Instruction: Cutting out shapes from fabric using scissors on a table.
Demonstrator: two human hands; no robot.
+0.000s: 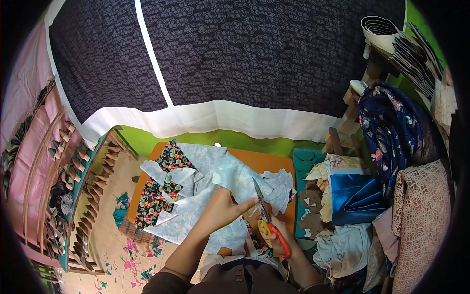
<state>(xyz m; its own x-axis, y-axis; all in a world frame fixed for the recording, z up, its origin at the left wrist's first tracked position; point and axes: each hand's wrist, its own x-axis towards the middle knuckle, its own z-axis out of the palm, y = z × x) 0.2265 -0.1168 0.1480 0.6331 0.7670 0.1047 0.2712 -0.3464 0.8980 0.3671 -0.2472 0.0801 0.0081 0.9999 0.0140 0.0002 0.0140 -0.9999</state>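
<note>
My left hand is at a light blue patterned cloth, its fingers partly hidden in the folds and its thumb reaching across to the right. It seems to hold the cloth's edge. In my right hand is a pair of scissors with red and yellow handles, the blades pointing up and away, close to my left thumb. Beneath both hands the pale cloth lies spread out, joined to black floral cloth at the left, with more of the black print by my right hand.
An orange-brown tabletop bears the cloth. Folded and crumpled fabrics are piled at the right, including a shiny blue one. To the left stands a wooden rack with dark pointed pieces. Coloured scraps litter the tiled floor. A dark patterned curtain hangs behind.
</note>
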